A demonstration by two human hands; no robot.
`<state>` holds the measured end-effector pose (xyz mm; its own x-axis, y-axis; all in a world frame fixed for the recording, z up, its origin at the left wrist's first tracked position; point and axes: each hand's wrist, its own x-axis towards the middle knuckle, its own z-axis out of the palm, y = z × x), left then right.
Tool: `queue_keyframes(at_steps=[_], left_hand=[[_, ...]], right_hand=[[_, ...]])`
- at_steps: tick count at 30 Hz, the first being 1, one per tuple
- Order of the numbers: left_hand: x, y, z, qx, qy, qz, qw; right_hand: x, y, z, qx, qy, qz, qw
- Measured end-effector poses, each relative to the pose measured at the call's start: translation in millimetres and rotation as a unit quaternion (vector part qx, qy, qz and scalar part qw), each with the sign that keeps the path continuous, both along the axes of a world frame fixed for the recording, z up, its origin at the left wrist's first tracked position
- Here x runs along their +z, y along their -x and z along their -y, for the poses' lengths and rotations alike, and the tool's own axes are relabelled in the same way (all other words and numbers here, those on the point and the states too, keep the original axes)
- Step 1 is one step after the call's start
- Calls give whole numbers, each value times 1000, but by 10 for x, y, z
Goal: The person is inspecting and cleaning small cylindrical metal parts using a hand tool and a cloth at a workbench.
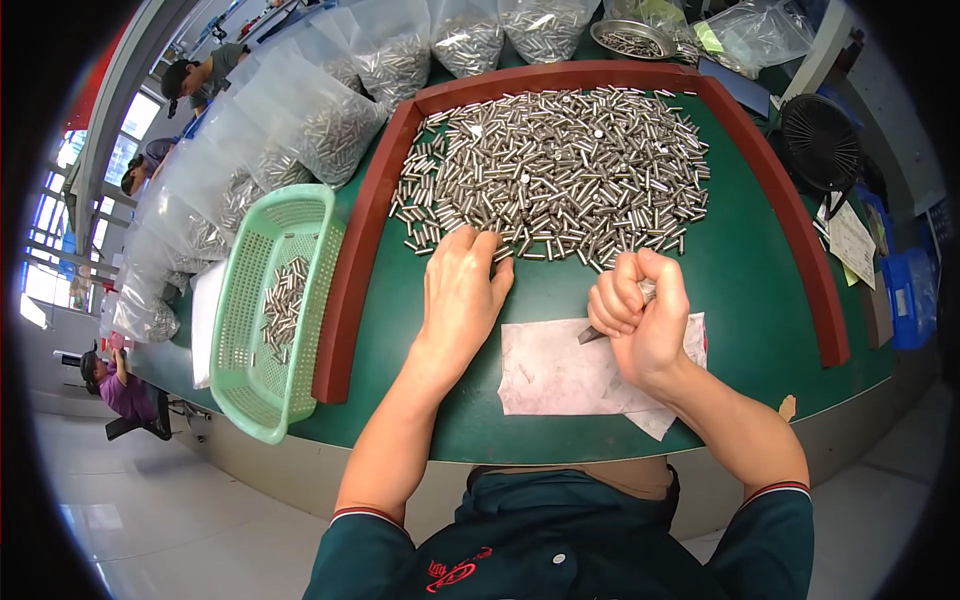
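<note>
A broad heap of small shiny metal pins (560,165) covers the far part of the green tabletop. At the heap's near edge is my left hand (460,285), back upward, fingers bent down against the pins and thumb apart; its fingertips are partly hidden. My right hand (640,310) is closed in a fist around a tool with a dark, flat metal tip (592,334) that sticks out on the left. A bit of its pale handle shows by the thumb. Beneath that fist lies a stained pinkish-white cloth (555,375).
Dark red rails (345,300) frame the heap on three sides. Left of them stands a green plastic basket (225,340) with some pins. Bags of pins (340,130) line the left and back. A metal bowl (632,38) and black fan (822,140) stand beyond. People are at the far left.
</note>
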<state>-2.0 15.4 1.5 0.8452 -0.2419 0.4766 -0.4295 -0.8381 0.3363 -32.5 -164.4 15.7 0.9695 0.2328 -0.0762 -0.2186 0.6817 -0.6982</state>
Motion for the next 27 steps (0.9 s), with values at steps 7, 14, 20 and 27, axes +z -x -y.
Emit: queue_keyframes(at_steps=[7,14,20,27], left_hand=[[51,-32,4,13,-76,1,997],[57,-87,-43,7,-104,-6,995],[119,-84,-15,-171,175,-27,969],[10,-53,83,-213,314,-99,920]], right_hand=[[14,2,-3,-6,10,-5,1000],[14,-6,-3,-3,8,-2,1000],[-10,10,-1,-5,5,-2,1000],[-12,14,2,-2,-6,-1,1000]])
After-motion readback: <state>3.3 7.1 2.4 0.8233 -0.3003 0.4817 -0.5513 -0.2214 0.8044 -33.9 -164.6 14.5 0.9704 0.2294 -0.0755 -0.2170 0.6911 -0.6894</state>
